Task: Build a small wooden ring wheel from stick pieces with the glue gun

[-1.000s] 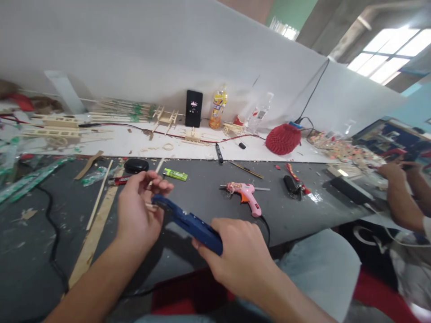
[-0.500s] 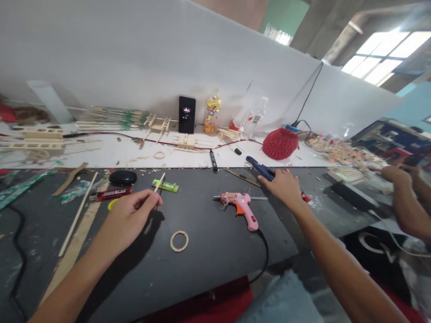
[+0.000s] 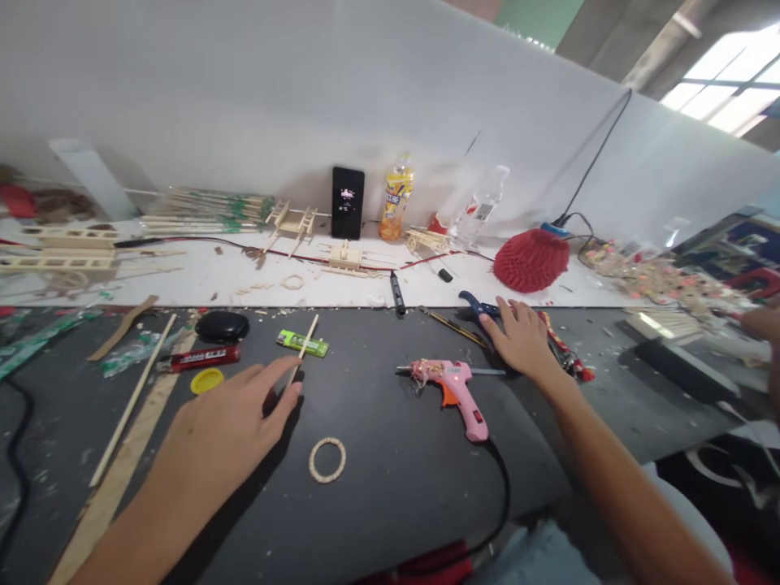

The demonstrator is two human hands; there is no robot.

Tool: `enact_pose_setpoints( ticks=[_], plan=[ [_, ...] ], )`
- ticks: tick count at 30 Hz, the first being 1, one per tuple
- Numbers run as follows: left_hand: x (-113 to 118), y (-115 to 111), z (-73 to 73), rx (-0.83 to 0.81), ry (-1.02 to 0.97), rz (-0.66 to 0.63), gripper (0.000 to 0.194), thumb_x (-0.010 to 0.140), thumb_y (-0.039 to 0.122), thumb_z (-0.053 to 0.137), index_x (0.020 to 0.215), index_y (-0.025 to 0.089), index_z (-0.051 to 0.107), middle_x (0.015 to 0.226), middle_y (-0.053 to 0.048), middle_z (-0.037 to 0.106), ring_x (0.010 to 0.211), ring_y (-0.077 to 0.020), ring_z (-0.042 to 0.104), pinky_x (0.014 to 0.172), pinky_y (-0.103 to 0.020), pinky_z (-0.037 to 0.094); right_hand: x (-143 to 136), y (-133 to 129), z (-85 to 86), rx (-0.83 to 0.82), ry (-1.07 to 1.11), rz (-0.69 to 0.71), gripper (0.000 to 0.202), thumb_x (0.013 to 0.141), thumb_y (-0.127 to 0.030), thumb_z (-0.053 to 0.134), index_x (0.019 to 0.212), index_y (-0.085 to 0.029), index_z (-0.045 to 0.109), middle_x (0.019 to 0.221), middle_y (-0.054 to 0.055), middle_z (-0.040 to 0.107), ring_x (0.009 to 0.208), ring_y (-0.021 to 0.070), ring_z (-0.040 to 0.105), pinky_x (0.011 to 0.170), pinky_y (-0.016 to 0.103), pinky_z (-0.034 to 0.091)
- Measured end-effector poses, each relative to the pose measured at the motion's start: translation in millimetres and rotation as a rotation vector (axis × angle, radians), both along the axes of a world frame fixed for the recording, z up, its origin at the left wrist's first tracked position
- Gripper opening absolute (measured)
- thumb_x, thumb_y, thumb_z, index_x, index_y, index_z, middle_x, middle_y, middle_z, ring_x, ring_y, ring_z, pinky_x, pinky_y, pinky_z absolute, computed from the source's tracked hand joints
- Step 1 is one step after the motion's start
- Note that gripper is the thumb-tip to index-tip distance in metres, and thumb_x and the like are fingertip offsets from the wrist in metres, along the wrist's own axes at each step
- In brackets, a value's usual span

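Note:
Between the thumb and index finger of my left hand [image 3: 235, 422] is a thin wooden stick [image 3: 309, 337], slanting up across a green lighter [image 3: 317, 348]. My right hand [image 3: 521, 337] is over a blue-handled tool [image 3: 474, 305], with its thumb and fingers around the handles; the tool's working end is hidden. A pink hot glue gun [image 3: 458, 386] with a glue stick in its back lies just left of my right hand. On the dark table between my hands, nearer to me, lies a small beaded-looking ring [image 3: 313, 461].
A red lighter [image 3: 204, 357], yellow cap [image 3: 207, 380] and black case [image 3: 223, 327] lie left. Along the white ledge stand a phone [image 3: 348, 203], orange drink bottle [image 3: 396, 203], clear bottle [image 3: 481, 211], small wooden models [image 3: 346, 257] and red woven object [image 3: 530, 260]. Another person's hand [image 3: 761, 321] is far right.
The view has shifted slightly. My left hand has moved a little right with the stick, uncovering the yellow cap. The blue tool's handles now look spread, and a red item beside it shows more.

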State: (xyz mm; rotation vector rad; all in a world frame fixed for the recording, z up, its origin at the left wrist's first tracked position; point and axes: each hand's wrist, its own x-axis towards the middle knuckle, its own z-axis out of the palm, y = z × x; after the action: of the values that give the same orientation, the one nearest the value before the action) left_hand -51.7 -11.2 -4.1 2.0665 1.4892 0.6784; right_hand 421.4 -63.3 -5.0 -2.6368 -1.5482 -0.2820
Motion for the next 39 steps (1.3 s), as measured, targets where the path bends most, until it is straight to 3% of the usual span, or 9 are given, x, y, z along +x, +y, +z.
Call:
enact_pose_setpoints(
  ticks=[5,9,13,16,18,23,27,33,39],
  plan=[
    [38,23,38.7,-0.061,-0.261,-0.024,0.028,0.072,0.056,0.079,0.085,0.031,0.084,0.068,-0.008,0.067,0.060,-0.0239,0.045,0.059,-0.031,0.017,-14,69,45.7,-0.005,0.104,0.207,0.031,0.113,-0.042,0.077,0.135,-0.019,0.077,0.144,0.012,0.077,0.134,0.0325,0.074,0.118,0.060,0.060],
    [72,31,68.3,-0.265,-0.582,-0.093,0.025,0.066,0.046,0.081,0.083,0.027,0.083,0.078,-0.008,0.070,0.064,-0.0216,0.055,0.055,-0.030,0.040,-64,98,76.5,0.021,0.206,0.357,0.020,0.114,-0.035,0.073,0.116,-0.016,0.079,0.120,0.010,0.083,0.114,0.0275,0.079,0.108,0.050,0.062],
    [80,7,89.6,-0.444,-0.952,-0.027,0.039,0.082,0.054,0.060,0.096,0.024,0.081,0.109,-0.018,0.079,0.091,-0.0313,0.074,0.076,-0.046,0.068,-149,45,92.6,0.034,0.388,0.683,0.017,0.110,-0.031,0.067,0.117,-0.024,0.081,0.108,0.001,0.086,0.096,0.0176,0.078,0.090,0.028,0.057],
    [75,-13,97.8,-0.647,-1.274,0.145,0.045,0.092,0.056,0.056,0.105,0.024,0.085,0.121,-0.020,0.079,0.112,-0.0362,0.077,0.090,-0.050,0.074,-205,-6,91.9,0.204,0.684,0.918,0.015,0.105,-0.028,0.070,0.118,-0.023,0.078,0.106,0.000,0.087,0.085,0.0163,0.078,0.080,0.026,0.057],
    [71,-22,98.7,-0.730,-1.389,0.219,0.053,0.100,0.061,0.050,0.113,0.026,0.088,0.123,-0.018,0.080,0.120,-0.0370,0.077,0.093,-0.049,0.076,-228,-26,87.2,0.326,0.811,0.909,0.013,0.105,-0.022,0.072,0.116,-0.022,0.077,0.102,0.000,0.088,0.079,0.0149,0.078,0.078,0.025,0.058],
    [57,-36,82.5,-0.730,-1.433,0.036,0.061,0.104,0.069,0.047,0.127,0.030,0.088,0.130,-0.015,0.081,0.136,-0.0390,0.075,0.101,-0.052,0.076,-245,-39,77.3,0.332,1.068,0.777,0.012,0.102,-0.015,0.074,0.105,-0.025,0.080,0.096,-0.001,0.088,0.083,0.0153,0.082,0.079,0.023,0.062],
    [34,-42,51.6,-0.418,-0.975,-0.100,0.045,0.107,0.049,0.052,0.142,0.039,0.080,0.140,-0.008,0.081,0.138,-0.0337,0.075,0.104,-0.046,0.072,-247,-48,66.0,0.271,1.326,0.622,0.013,0.098,-0.020,0.078,0.108,-0.026,0.084,0.099,-0.001,0.090,0.086,0.0170,0.085,0.079,0.025,0.065],
    [-4,-57,-3.5,-0.007,-0.317,-0.168,0.028,0.089,0.038,0.087,0.116,0.034,0.081,0.105,-0.004,0.079,0.090,-0.0263,0.077,0.079,-0.035,0.063,-257,-76,24.5,0.180,1.067,0.480,0.017,0.097,-0.016,0.073,0.090,-0.024,0.086,0.085,0.001,0.084,0.075,0.0168,0.078,0.069,0.025,0.057],
    [-9,-73,-37.7,0.166,-0.056,-0.314,0.038,0.096,0.037,0.079,0.134,0.031,0.072,0.125,-0.008,0.077,0.107,-0.0325,0.080,0.090,-0.044,0.063,-282,-84,0.9,0.260,0.826,0.532,0.021,0.099,-0.013,0.068,0.086,-0.021,0.083,0.083,0.003,0.076,0.072,0.0164,0.074,0.070,0.027,0.055]
  ],
)
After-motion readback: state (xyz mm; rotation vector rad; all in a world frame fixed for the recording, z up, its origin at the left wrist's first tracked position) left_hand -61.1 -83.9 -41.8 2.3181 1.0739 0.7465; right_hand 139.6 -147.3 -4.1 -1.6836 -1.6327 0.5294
